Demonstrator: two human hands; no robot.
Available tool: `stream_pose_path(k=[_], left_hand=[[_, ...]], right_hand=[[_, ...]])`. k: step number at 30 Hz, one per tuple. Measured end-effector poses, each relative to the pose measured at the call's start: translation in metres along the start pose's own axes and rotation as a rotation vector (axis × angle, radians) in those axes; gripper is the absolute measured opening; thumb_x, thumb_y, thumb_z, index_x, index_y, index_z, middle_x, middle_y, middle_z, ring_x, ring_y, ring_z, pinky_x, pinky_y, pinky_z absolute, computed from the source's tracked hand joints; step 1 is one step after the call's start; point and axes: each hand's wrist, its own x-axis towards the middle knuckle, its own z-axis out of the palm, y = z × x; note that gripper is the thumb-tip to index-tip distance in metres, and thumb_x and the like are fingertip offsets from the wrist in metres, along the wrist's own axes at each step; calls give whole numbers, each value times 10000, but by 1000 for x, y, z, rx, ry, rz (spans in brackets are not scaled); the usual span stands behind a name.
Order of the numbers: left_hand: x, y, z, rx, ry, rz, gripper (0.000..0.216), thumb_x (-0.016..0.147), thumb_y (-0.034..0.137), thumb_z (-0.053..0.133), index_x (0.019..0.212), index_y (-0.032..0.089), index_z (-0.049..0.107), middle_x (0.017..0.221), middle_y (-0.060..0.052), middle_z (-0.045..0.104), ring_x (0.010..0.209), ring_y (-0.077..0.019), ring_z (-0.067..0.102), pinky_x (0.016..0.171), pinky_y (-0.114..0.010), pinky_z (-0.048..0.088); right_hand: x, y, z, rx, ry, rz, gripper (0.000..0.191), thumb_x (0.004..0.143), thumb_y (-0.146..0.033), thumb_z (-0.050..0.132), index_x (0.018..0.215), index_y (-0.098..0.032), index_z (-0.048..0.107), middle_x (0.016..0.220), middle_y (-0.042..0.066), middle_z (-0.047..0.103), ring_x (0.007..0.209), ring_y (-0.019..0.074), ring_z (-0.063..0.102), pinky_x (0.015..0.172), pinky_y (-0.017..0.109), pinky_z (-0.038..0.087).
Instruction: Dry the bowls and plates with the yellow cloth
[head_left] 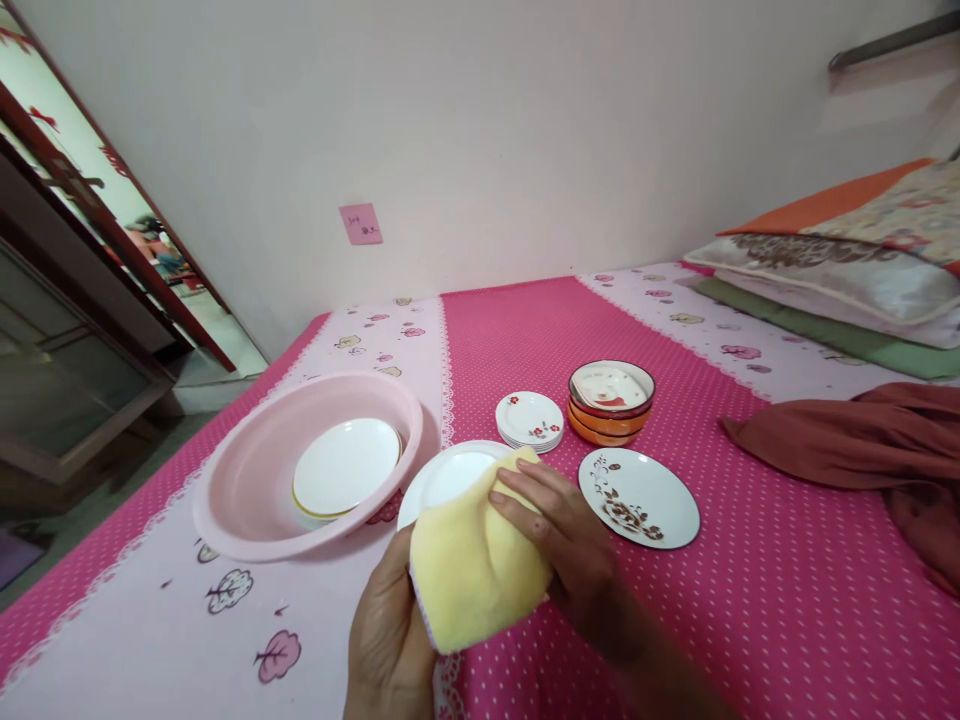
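A white plate [450, 475] is tilted in front of me, its near part hidden under a yellow cloth [480, 575]. My left hand [390, 625] grips the plate's near left edge, the thumb beside the cloth. From the right, my right hand [570, 545] presses the cloth onto the plate with bent fingers. Just beyond lies a stack of small white plates with red flowers [529, 418]. Orange bowls [609, 425] are stacked next to them, with something white and patterned inside the top one. A white plate with a brown flower pattern [637, 498] lies right of my right hand.
At left a pink basin [247, 480] holds white dishes [349, 465]. A pink patterned sheet [750, 620] covers the surface. A reddish-brown cloth [832, 440] lies at right, below stacked pillows [832, 285]. The wall behind carries a pink note [361, 224].
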Motion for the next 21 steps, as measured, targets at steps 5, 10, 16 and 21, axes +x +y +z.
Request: stream_pose_path(k=[5, 10, 16, 21], left_hand=[[7, 0, -10, -43, 162, 79, 723, 892, 81, 658, 1580, 238, 500, 1336, -114, 764, 1295, -313, 681, 1210, -487, 428], [5, -4, -14, 13, 226, 222, 771, 843, 70, 732, 1552, 297, 530, 1344, -74, 764, 1236, -283, 718, 1192, -467, 457], [4, -13, -10, 86, 192, 257, 846, 753, 102, 828, 1532, 272, 545, 1291, -90, 785, 1164, -295, 751, 1145, -449, 509], [3, -19, -8, 116, 201, 237, 929, 687, 145, 897, 1535, 260, 536, 1218, -104, 808, 1077, -311, 780, 1071, -457, 568]], right_hand=[[-4, 22, -13, 121, 115, 334, 480, 935, -206, 600, 1413, -226, 643, 1417, 126, 684, 1300, 315, 646, 1072, 456, 540], [-1, 49, -40, 184, 297, 958, 530, 751, -280, 683, 1276, -208, 708, 1138, 89, 801, 1011, 331, 753, 802, 396, 599], [20, 28, -52, 165, 286, 1021, 634, 787, -490, 748, 1338, -191, 656, 1095, 117, 803, 932, 333, 761, 752, 393, 602], [28, 9, -57, 304, 207, 931, 414, 891, -530, 694, 1143, -202, 712, 942, 70, 806, 823, 283, 759, 669, 317, 587]])
